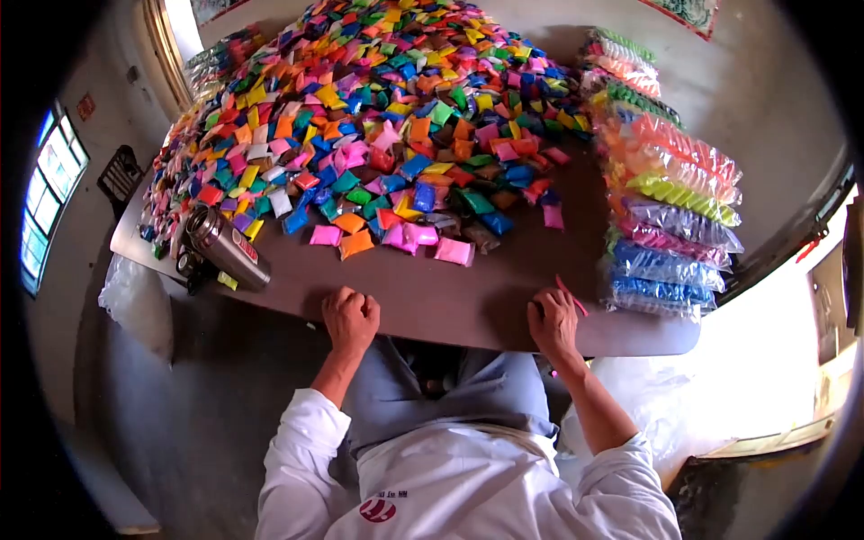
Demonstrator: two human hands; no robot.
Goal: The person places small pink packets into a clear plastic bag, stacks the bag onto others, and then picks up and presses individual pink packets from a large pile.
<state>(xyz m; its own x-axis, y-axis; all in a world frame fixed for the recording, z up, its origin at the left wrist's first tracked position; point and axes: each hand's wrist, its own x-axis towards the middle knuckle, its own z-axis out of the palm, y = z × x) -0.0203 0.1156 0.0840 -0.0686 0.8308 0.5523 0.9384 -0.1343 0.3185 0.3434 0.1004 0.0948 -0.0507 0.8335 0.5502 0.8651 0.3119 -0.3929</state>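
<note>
My left hand point(351, 319) rests closed on the front edge of the brown table point(432, 301), fingers curled, with nothing visible in it. Closest to it are an orange packet point(356, 244) and pink packets. My right hand point(552, 320) lies on the same edge farther right, its fingers bent and pressed together; no object shows in it. Just beyond its fingertips is a thin red strip point(571, 295). A large heap of small colourful packets point(396, 126) covers the back and middle of the table.
A steel thermos point(227, 246) lies tilted at the left, beside small dark items. Clear bags of coloured pieces point(670, 216) are stacked at the right edge. Plastic bags point(139, 301) hang at the left; more plastic point(634, 405) is below right.
</note>
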